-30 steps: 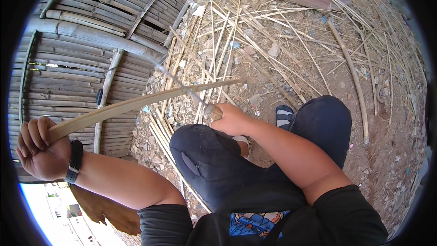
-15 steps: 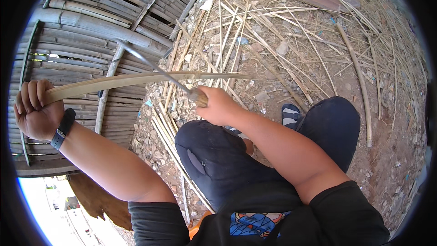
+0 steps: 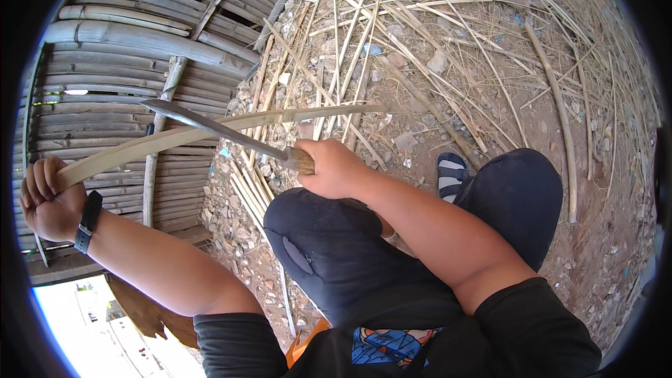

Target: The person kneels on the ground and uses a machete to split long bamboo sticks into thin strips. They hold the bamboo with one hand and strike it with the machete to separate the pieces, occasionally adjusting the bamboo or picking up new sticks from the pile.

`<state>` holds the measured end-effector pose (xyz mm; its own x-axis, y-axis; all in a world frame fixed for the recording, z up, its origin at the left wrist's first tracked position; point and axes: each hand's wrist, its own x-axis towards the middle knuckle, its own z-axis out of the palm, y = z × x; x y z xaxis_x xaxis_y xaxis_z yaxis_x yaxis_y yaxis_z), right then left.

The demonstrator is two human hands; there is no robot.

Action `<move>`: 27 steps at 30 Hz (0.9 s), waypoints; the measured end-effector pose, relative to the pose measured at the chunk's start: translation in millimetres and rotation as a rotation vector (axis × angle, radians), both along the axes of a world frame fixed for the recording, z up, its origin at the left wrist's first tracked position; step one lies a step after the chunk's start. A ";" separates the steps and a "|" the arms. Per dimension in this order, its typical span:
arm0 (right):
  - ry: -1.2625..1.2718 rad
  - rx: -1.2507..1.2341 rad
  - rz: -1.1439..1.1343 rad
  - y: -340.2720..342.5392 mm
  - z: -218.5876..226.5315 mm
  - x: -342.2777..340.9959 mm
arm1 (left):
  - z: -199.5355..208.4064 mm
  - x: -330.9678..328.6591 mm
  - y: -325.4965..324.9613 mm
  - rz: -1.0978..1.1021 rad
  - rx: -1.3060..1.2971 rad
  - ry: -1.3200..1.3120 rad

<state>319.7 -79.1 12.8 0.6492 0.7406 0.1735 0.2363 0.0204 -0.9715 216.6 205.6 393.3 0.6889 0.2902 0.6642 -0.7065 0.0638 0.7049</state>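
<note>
Far to the left, my left hand (image 3: pixel 52 199) is closed round one end of a long pale bamboo strip (image 3: pixel 150 143). The strip arcs away to the right and thins out over the littered ground. My right hand (image 3: pixel 329 168), above my knee, grips the wooden handle of a machete (image 3: pixel 220 130). Its metal blade points up and left, crossing in front of the strip near the strip's middle. Whether the blade touches the strip I cannot tell.
A slatted bamboo wall (image 3: pixel 119 77) with a thick pole rises at the left. Cut bamboo strips (image 3: pixel 350 49) lie scattered over stony ground. A longer bamboo pole (image 3: pixel 556 112) lies at the right. My bent knees (image 3: pixel 322 238) are close below the machete. Something orange (image 3: pixel 304 343) shows beside me.
The machete blade has swung down and left, now showing its flat more. My left hand has moved slightly left and down, and the strip's held end has dropped with it.
</note>
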 end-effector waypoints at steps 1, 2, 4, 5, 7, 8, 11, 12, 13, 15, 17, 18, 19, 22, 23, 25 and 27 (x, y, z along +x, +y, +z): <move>0.111 -0.044 -0.043 -2.2 -36.4 -2.2 | 0.4 -0.3 -1.7 0.016 0.018 -0.015; 0.219 -0.093 -0.093 -11.3 -89.9 -3.8 | -2.5 3.0 -1.2 0.026 0.030 -0.032; 0.349 -0.190 -0.091 -10.1 -113.0 -3.7 | -9.6 3.7 15.2 0.241 0.003 -0.016; 0.376 -0.248 -0.047 -3.7 -109.6 -3.0 | -14.8 2.6 23.3 0.306 -0.014 -0.020; 0.433 -0.322 0.021 -4.4 -102.4 -1.0 | -25.6 -5.5 43.1 0.394 -0.088 -0.001; 0.393 -0.332 0.007 -5.9 -94.6 -1.5 | -28.2 -13.5 50.6 0.410 -0.096 -0.006; 0.410 -0.295 -0.004 -4.1 -80.7 -0.7 | -33.1 -13.4 46.7 0.342 -0.107 -0.008; 0.322 -0.276 0.005 -2.3 -68.3 -1.3 | -34.2 -12.0 43.4 0.328 -0.102 -0.024; 0.235 -0.255 0.021 -1.9 -43.7 -2.6 | -32.9 -11.9 35.7 0.322 -0.094 -0.040; 0.081 -0.144 0.046 2.3 -5.8 -9.6 | -25.7 -14.0 20.0 0.292 -0.081 -0.065; -0.018 -0.091 0.076 4.1 15.6 -11.2 | -18.5 -14.7 15.4 0.246 -0.061 -0.057; 0.094 -0.141 0.080 3.5 5.9 -5.7 | -16.0 -15.6 12.8 0.223 -0.052 -0.052; 0.207 -0.190 0.084 2.7 -15.1 3.0 | -14.2 -16.4 10.7 0.224 -0.031 -0.047; 0.410 -0.411 -0.068 -17.7 -121.1 16.2 | -23.7 -4.9 3.0 0.569 -0.084 -0.016; 0.370 -0.489 -0.127 -26.8 -143.7 23.6 | -29.6 -2.9 1.0 0.553 -0.071 -0.025; 0.453 -0.560 -0.138 -31.8 -134.9 29.6 | -32.6 -14.5 7.7 0.498 -0.080 -0.019; 0.688 -0.540 -0.055 -32.4 -95.9 35.6 | -30.6 -23.5 8.0 0.453 -0.084 -0.036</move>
